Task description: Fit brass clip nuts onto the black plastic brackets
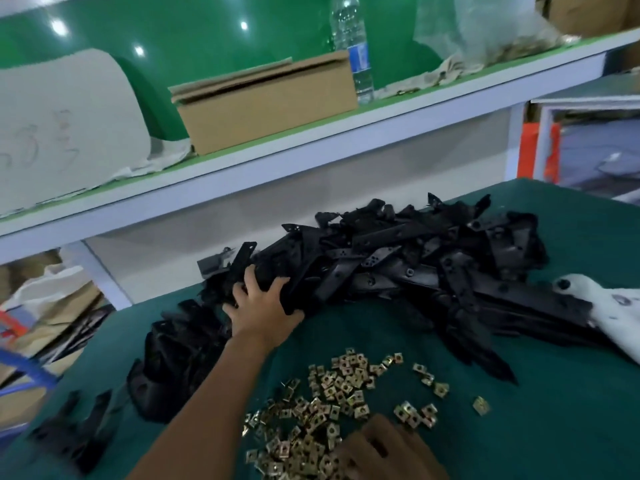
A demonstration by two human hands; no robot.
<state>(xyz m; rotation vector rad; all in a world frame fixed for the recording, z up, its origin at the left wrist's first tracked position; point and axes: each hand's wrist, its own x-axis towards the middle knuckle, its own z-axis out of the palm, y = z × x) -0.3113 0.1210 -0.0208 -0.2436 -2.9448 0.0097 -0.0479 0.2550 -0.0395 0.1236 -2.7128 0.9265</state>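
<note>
A green table [571, 393] carries a far heap of black brackets [398, 258] and near brass clip nuts [332, 403]. The left hand [263, 306] grips brackets; the right hand [391, 452] rests curled on the nuts, its hold unclear. On the far shelf [277, 161] stand a cardboard box [266, 105] and a bottle [353, 50].

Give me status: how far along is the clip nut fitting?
Done: no finished bracket can be picked out. In hand: left hand grips brackets at the edge of the black bracket pile; right hand rests on the brass clip nuts, grip unclear. Left: apparently the whole pile and the scattered nuts.
</note>
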